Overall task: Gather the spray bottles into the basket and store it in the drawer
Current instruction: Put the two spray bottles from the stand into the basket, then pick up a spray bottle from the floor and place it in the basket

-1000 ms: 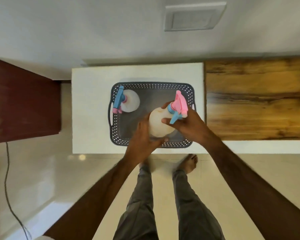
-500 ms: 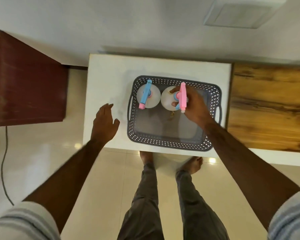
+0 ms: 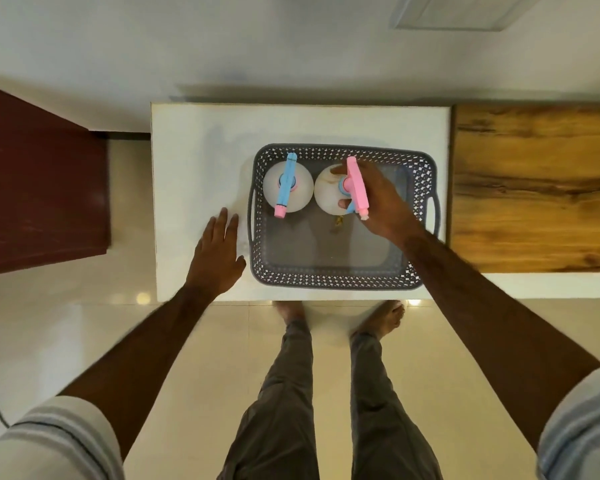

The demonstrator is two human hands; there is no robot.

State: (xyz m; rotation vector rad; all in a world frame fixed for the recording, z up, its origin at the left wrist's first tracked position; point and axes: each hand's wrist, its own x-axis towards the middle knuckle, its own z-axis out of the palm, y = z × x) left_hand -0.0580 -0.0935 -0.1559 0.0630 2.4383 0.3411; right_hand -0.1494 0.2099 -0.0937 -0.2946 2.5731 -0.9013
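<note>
Fingers of the right hand [image 3: 378,199] wrap the pink-topped spray bottle [image 3: 333,190], standing upright in the grey basket's [image 3: 340,280] far half. Just left of it stands the blue-topped spray bottle [image 3: 286,187], also upright. The left hand [image 3: 219,252] lies open and flat on the white surface [image 3: 194,161], beside the basket's left wall.

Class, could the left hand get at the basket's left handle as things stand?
Probably yes. The left hand lies open on the white table just beside the basket, and nothing sits between it and the left handle.
</note>
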